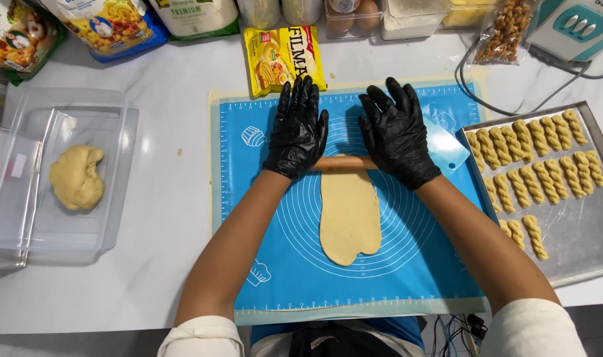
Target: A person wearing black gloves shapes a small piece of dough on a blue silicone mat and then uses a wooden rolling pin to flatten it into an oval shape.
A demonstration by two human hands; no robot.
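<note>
White marble counter fills the view, with a blue silicone baking mat (394, 264) laid on it in front of the person. On the mat's middle lies a long flattened sheet of pale dough (349, 215), and a wooden rolling pin (344, 162) rests across its far end. Both hands wear black gloves: the left hand (299, 129) and the right hand (395, 132) press flat on the pin's two ends, fingers stretched out and spread, gripping nothing. A translucent scraper (447, 147) lies just beside the right hand. To the right sits a metal tray (579, 244) of twisted dough pieces (546, 165). To the left, a clear plastic container (110, 218) holds a dough lump (76, 177). Beyond the mat lies a yellow packet (275, 56).
</note>
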